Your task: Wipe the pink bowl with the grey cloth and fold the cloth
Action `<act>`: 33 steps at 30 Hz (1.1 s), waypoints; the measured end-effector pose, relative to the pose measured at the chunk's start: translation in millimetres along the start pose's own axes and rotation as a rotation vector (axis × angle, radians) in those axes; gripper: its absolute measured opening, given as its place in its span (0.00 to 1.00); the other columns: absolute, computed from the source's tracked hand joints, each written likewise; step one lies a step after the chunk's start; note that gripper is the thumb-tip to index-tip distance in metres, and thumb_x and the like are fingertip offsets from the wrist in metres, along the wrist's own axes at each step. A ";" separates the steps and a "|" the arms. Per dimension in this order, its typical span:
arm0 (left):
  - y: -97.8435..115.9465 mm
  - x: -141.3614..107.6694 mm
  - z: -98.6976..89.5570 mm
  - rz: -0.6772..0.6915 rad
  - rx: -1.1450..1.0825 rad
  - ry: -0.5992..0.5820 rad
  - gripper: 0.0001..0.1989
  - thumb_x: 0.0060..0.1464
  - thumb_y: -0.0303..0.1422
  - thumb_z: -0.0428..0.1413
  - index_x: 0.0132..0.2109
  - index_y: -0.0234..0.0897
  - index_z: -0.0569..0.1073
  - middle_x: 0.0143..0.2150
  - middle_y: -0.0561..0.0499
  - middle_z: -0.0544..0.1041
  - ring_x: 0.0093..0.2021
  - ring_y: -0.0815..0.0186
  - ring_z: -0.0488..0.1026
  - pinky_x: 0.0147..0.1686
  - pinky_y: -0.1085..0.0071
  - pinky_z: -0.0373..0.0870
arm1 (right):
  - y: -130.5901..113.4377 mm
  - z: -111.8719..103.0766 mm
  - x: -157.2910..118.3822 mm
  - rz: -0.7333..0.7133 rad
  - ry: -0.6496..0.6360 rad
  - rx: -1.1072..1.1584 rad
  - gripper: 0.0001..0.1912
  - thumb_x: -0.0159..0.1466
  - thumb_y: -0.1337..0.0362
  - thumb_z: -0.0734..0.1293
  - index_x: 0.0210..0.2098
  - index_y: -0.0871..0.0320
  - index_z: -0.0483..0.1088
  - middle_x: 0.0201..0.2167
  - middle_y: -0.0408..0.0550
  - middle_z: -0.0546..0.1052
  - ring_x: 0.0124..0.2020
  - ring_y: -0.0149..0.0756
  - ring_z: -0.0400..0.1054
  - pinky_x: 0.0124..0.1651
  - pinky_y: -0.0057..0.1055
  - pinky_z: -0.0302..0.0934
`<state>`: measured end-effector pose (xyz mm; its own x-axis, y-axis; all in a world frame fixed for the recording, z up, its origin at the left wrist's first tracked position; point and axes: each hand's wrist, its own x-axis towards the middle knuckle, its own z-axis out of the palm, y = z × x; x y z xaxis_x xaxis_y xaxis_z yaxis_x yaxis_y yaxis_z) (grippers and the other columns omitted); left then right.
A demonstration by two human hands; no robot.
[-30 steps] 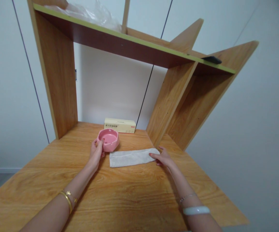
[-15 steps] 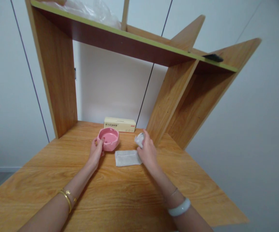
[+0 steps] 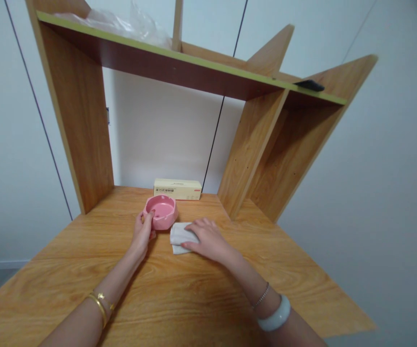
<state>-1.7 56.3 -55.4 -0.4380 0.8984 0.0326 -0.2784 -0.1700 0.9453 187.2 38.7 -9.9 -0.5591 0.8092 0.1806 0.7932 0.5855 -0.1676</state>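
Note:
My left hand (image 3: 143, 231) grips the near left rim of a pink angular bowl (image 3: 163, 219), thumb inside it and fingers around the outside. The bowl is tilted a little toward me. Just right of it, a light grey cloth (image 3: 181, 234) lies folded in layers on the wooden table. My right hand (image 3: 208, 238) rests over the cloth's right part, its fingers bent and thumb on the near side, closed on the cloth. Part of the cloth is hidden under this hand.
A cream box (image 3: 178, 189) with printed lettering stands behind the bowl on the table (image 3: 179, 299). Wooden shelf uprights (image 3: 255, 149) rise at left and right. The upper shelf (image 3: 194, 60) carries clear plastic (image 3: 128, 26) and a dark flat item (image 3: 309, 85).
My right hand has moved left and down, bringing the raised cloth part onto the flat part. My left hand still holds the bowl. The view has shifted slightly.

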 end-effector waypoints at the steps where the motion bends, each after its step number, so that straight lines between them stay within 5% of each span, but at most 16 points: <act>1: 0.6 -0.7 0.6 -0.020 -0.010 -0.010 0.23 0.41 0.48 0.54 0.40 0.36 0.63 0.18 0.63 0.57 0.12 0.80 0.50 0.11 0.81 0.45 | 2.1 0.5 -3.5 -0.028 -0.039 -0.051 0.22 0.56 0.54 0.63 0.47 0.57 0.66 0.44 0.51 0.70 0.47 0.44 0.57 0.49 0.38 0.47; 7: 7.9 -6.9 4.1 -0.076 -0.070 -0.051 0.18 0.41 0.43 0.55 0.36 0.37 0.62 0.17 0.64 0.55 0.11 0.80 0.48 0.10 0.82 0.43 | 8.4 -0.1 -26.9 0.010 -0.136 -0.233 0.17 0.58 0.72 0.56 0.44 0.57 0.67 0.42 0.52 0.71 0.47 0.40 0.60 0.48 0.38 0.47; 13: 11.1 -10.7 9.2 -0.084 -0.059 -0.094 0.18 0.41 0.42 0.56 0.37 0.37 0.62 0.16 0.64 0.56 0.11 0.80 0.48 0.10 0.82 0.44 | 16.4 -43.7 -43.8 0.104 -0.370 -0.087 0.18 0.52 0.51 0.64 0.37 0.56 0.72 0.36 0.50 0.75 0.40 0.43 0.65 0.42 0.36 0.52; 16: 9.4 -12.6 11.3 -0.069 0.004 -0.109 0.22 0.42 0.43 0.56 0.43 0.36 0.62 0.17 0.62 0.60 0.11 0.80 0.50 0.10 0.82 0.46 | 10.8 -48.4 -29.1 0.206 -0.232 0.036 0.25 0.58 0.46 0.57 0.40 0.59 0.71 0.32 0.53 0.75 0.35 0.41 0.67 0.36 0.32 0.54; 20: 7.1 -16.7 12.7 -0.052 0.059 -0.189 0.29 0.41 0.44 0.57 0.49 0.35 0.62 0.18 0.60 0.64 0.12 0.78 0.54 0.10 0.82 0.48 | -3.3 -26.0 6.8 0.248 0.043 0.253 0.28 0.60 0.50 0.56 0.53 0.62 0.59 0.35 0.53 0.74 0.33 0.37 0.68 0.33 0.29 0.55; 24: 5.7 -21.0 14.4 -0.033 0.082 -0.278 0.36 0.40 0.46 0.57 0.54 0.36 0.57 0.19 0.59 0.66 0.12 0.78 0.55 0.11 0.81 0.51 | -7.5 -7.7 34.4 0.283 0.146 0.297 0.17 0.61 0.60 0.57 0.46 0.62 0.63 0.36 0.53 0.75 0.35 0.37 0.68 0.33 0.27 0.56; 30: 2.1 -24.5 16.8 -0.015 0.120 -0.521 0.42 0.42 0.47 0.56 0.60 0.36 0.48 0.27 0.54 0.71 0.15 0.76 0.63 0.18 0.76 0.62 | 32.3 -23.6 39.9 0.436 0.048 0.253 0.16 0.60 0.70 0.52 0.38 0.62 0.69 0.25 0.49 0.76 0.27 0.33 0.69 0.30 0.24 0.56; 33: -2.1 -23.9 16.8 -0.023 0.216 -0.595 0.37 0.41 0.46 0.57 0.56 0.34 0.57 0.37 0.45 0.73 0.17 0.77 0.63 0.20 0.74 0.63 | 60.3 -31.8 32.5 0.555 0.060 0.094 0.15 0.60 0.70 0.54 0.37 0.63 0.71 0.33 0.54 0.76 0.35 0.35 0.70 0.32 0.24 0.56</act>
<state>23.7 41.9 -52.7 0.1332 0.9829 0.1274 -0.0764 -0.1180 0.9901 224.5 98.7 16.7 -0.0475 0.9943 0.0951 0.9380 0.0772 -0.3380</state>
